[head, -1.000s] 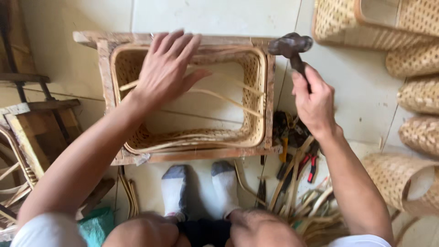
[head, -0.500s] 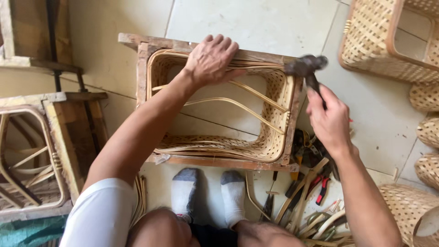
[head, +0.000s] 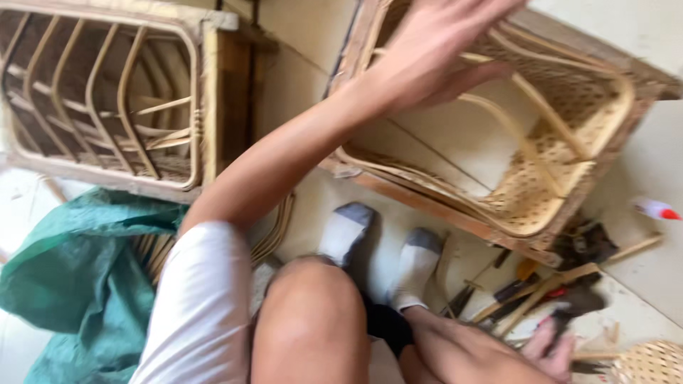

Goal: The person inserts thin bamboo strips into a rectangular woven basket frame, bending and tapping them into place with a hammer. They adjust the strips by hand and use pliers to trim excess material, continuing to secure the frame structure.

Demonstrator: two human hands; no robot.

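Note:
My left hand point(head: 434, 50) is blurred, fingers spread, lying flat over the near rim of a half-woven rattan basket point(head: 562, 156) that sits in a wooden frame point(head: 441, 210). It grips nothing. My right hand point(head: 551, 348) is low at the bottom right, down by the floor among loose tools. Its fingers curl around the handle of a dark-headed hammer point(head: 582, 300), whose head rests just above the hand near the cane sticks. My knees and feet in grey-toed socks point(head: 377, 249) sit between the two hands.
A second wooden frame with bent cane ribs point(head: 107, 92) stands at the upper left. A green cloth point(head: 71, 270) lies at the lower left. Pliers and cane strips point(head: 519, 288) litter the floor. A white bottle with a red cap point(head: 654, 208) and a woven basket point(head: 651, 363) are at the right.
My head has turned left and down, so the basket now sits at the upper right. My right hand has dropped with the hammer from beside the basket's rim to the floor tools.

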